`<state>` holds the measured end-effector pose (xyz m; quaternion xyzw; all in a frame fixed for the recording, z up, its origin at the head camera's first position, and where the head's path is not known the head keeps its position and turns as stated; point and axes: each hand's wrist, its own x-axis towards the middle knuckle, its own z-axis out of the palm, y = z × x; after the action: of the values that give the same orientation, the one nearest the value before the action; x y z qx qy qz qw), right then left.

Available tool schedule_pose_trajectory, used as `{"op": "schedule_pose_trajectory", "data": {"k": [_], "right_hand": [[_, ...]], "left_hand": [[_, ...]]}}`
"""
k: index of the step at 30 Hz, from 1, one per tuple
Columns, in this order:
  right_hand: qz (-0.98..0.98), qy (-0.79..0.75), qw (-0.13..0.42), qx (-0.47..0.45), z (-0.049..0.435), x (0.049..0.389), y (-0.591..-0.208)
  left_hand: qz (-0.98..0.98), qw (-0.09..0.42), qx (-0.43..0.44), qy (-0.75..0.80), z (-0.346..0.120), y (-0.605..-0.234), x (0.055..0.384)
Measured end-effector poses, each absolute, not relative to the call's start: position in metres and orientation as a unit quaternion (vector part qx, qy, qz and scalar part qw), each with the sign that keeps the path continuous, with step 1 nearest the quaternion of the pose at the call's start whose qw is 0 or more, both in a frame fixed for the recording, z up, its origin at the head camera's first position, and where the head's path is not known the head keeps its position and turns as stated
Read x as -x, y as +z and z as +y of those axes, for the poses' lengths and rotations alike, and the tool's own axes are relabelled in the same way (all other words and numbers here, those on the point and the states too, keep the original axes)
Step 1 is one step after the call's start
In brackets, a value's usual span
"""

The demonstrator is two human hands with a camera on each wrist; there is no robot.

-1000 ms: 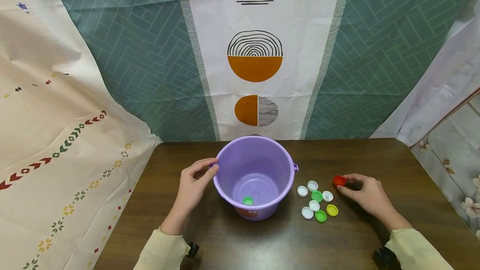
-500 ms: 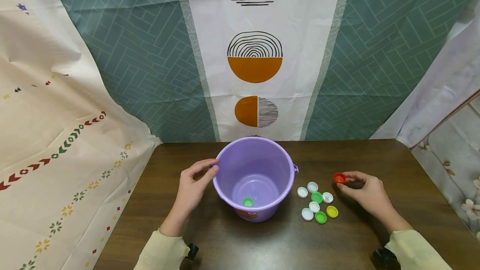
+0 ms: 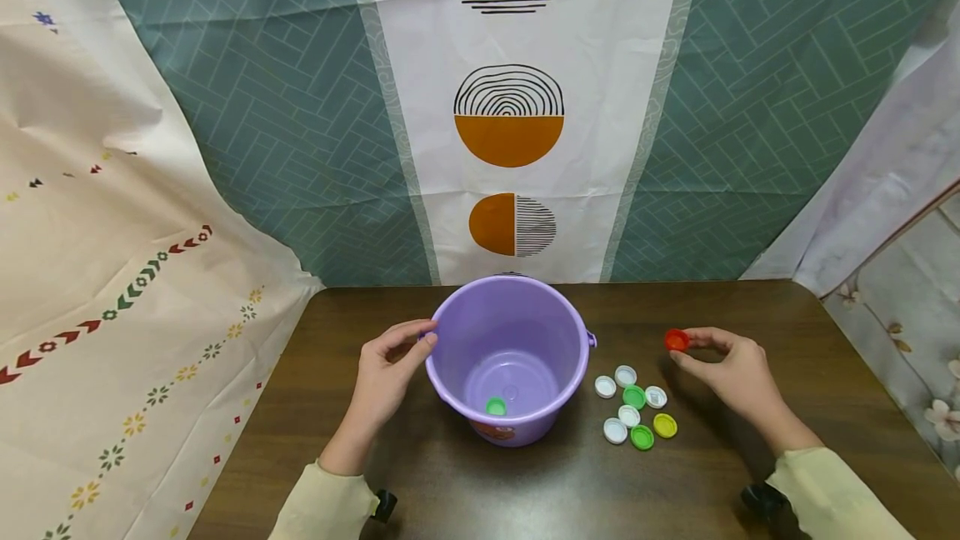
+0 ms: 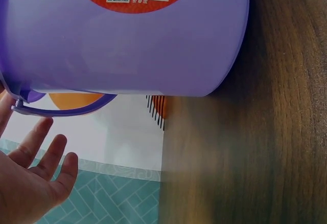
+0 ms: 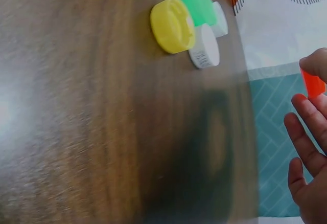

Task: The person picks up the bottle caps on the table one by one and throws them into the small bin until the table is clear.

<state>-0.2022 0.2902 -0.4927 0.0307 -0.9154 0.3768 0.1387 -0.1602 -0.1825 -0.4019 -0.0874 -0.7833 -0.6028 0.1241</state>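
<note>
A purple bucket (image 3: 512, 432) stands on the table with one green cap (image 3: 496, 406) lying on its bottom. My left hand (image 3: 390, 369) grips the bucket's left rim between thumb and forefinger; in the left wrist view the other fingers of that hand (image 4: 36, 178) spread beside the bucket's purple handle (image 4: 66, 112). My right hand (image 3: 731, 369) pinches a red bottle cap (image 3: 677, 340) between thumb and fingertips, up off the table to the right of the bucket. In the right wrist view the red cap (image 5: 312, 84) shows at the far right edge, partly covered by the thumb.
Several white caps (image 3: 615, 430), two green caps (image 3: 642, 437) and a yellow cap (image 3: 664, 425) lie grouped on the brown wooden table (image 3: 570, 498), between bucket and right hand. A patterned curtain (image 3: 337, 148) hangs right behind the table's back edge.
My right hand has lifted the red cap up from the table, slightly away from the other caps. The left hand and the bucket have stayed in place.
</note>
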Motion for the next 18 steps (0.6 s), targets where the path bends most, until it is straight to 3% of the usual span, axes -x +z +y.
{"op": "schedule_pose_trajectory", "data": {"k": [18], "right_hand": [[-0.912,0.382,0.148,-0.026,0.271,0.211,-0.463]], "left_hand": [[-0.786,0.125,0.086,-0.599,-0.182,-0.4,0.159]]}}
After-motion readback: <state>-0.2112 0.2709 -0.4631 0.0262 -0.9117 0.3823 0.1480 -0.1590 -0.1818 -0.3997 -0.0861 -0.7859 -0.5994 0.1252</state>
